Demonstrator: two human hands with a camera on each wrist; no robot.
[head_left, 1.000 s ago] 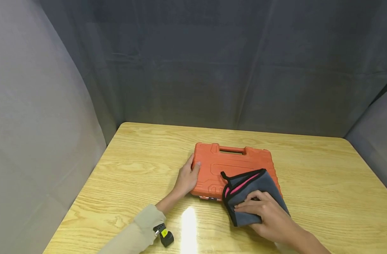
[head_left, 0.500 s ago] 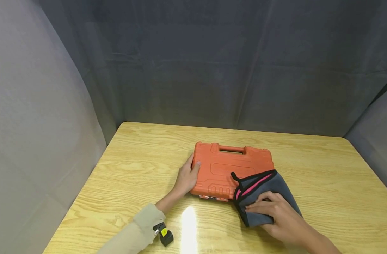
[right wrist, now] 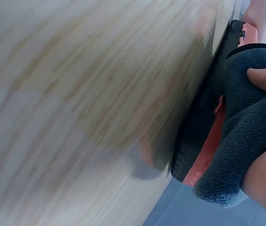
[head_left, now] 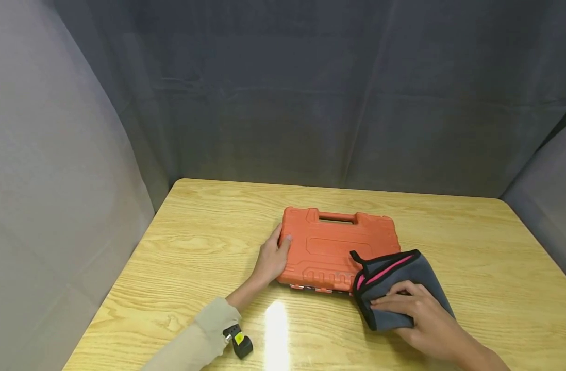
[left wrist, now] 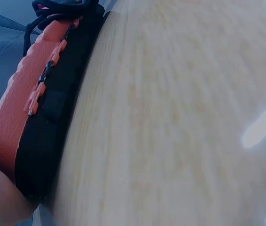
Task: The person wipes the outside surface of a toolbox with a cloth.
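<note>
Now the cloth [head_left: 399, 288], pinched in the right hand [head_left: 419, 317], has slid rightward off the lid to the near right corner of the case [head_left: 338, 250]. Left hand [head_left: 273, 257] stays flat against its left edge, mid-desk [head_left: 195, 242]; wiping there looks finished.

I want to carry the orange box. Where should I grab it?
Grab the orange case by the handle slot on its far edge, probably reaching over from above. The case lies flat and shut, and that cut-out is shaped for fingers. The grey cloth covers the near right corner.
</note>
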